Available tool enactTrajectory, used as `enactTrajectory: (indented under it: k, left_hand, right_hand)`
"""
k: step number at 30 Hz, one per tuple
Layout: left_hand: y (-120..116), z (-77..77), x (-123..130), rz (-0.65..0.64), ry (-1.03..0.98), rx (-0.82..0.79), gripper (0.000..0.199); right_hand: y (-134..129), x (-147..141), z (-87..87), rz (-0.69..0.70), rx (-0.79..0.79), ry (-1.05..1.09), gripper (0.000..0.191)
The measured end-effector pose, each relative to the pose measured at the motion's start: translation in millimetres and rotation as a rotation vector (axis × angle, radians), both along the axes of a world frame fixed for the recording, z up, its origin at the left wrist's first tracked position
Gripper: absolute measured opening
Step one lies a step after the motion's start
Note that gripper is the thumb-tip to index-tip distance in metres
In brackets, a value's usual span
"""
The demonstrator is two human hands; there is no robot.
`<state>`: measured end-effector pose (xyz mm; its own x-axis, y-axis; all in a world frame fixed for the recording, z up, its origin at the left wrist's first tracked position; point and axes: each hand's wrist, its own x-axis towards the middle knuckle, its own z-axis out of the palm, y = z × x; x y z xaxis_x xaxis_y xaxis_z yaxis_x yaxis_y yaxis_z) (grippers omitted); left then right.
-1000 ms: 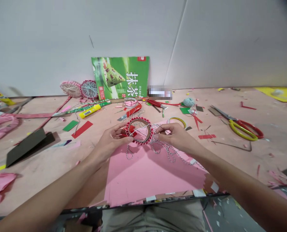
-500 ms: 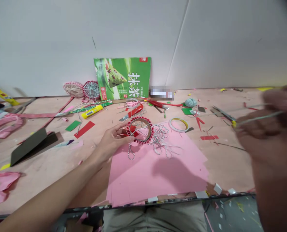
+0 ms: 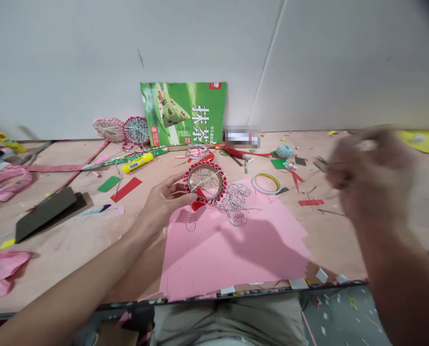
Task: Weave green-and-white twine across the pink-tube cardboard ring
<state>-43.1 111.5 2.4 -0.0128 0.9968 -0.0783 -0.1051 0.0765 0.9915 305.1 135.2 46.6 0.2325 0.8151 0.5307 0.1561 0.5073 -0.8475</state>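
My left hand, fingers closed on the scalloped red ring, holds it above pink paper, mid-table. Right hand raised right, blurred; can't tell finger state. Ring has a smooth brown inner band, striped cord threaded across, tangled beside it. Tape roll right of cord; green packet upright behind. Right hand blocks part of the table.

Downward-forward head view over the table
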Motion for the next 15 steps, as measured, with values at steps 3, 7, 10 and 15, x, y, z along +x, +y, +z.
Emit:
enactTrajectory:
  k: [3,7,10,15]
  left_hand:
    - [-0.4,3.7,-1.8,-0.014,0.003,0.062,0.073]
    - [-0.7,6.3,-2.9,-0.026,0.0,0.078,0.07]
    - [-0.6,6.9,-3.6,-0.034,0.003,0.077,0.072]
    - [-0.5,5.9,-5.8,-0.024,0.011,0.123,0.071]
  right_hand:
    - [7.9,-47.8,-8.5,0.238,-0.319,-0.225,0.047]
    - [13.5,-84.4,-13.3,0.524,-0.383,-0.502,0.043]
    - [16.5,-95.7,-16.7,0.599,-0.337,-0.554,0.029]
    - [17.8,-96.2,-17.9,0.523,-0.306,-0.465,0.028]
